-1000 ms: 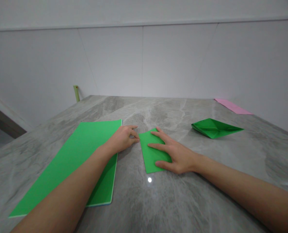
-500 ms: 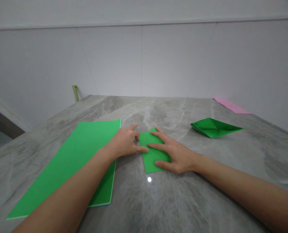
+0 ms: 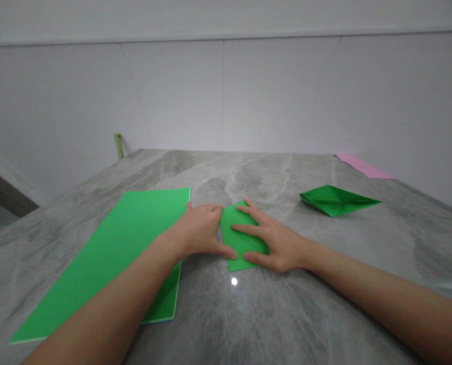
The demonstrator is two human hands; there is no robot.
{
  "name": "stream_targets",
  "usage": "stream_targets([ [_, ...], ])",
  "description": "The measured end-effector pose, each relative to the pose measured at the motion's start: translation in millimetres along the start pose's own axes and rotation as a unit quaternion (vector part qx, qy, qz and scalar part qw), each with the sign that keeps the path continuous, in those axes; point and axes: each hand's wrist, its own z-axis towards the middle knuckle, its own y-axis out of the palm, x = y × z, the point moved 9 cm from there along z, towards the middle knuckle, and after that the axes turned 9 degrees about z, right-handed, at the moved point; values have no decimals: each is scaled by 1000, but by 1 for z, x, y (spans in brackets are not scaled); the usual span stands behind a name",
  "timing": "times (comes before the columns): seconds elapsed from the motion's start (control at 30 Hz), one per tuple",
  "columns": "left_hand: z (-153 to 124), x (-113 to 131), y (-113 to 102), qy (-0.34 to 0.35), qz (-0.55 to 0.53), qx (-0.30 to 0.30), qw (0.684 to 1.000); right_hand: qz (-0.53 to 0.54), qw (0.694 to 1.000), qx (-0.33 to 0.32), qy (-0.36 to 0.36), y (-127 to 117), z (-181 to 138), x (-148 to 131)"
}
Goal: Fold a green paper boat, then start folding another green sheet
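A small folded green paper [image 3: 238,228] lies on the grey marble table [image 3: 248,314] in front of me. My right hand [image 3: 275,241] lies flat on its right half, fingers spread and stretched out. My left hand [image 3: 203,230] rests against the paper's left edge, fingers extended, with the thumb pressing along that edge near the front corner. Neither hand grips anything.
A stack of large green sheets [image 3: 123,243] lies to the left, under my left forearm. A folded green paper boat shape [image 3: 338,200] sits at the right. A pink sheet [image 3: 364,166] lies at the far right by the white wall. A small green post [image 3: 118,145] stands at the far left corner.
My left hand's thumb has slid toward me along the folded paper's left edge, from its far corner to near its front corner. My right hand has stayed flat on the paper.
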Motion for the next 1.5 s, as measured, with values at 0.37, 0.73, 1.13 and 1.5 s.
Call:
stream_targets([
  [0.37,-3,5,9,28,3,-15,999,3,1000,6,-4,2,-1,3],
  [0.73,-5,5,13,27,0,-41,999,-63,997,-47,8,7,1,0],
  [1.13,-5,3,18,11,5,-77,997,-60,995,-72,25,10,0,-2],
  [1.5,-6,1,22,8,5,-84,996,-75,994,-67,39,6,1,-4],
])
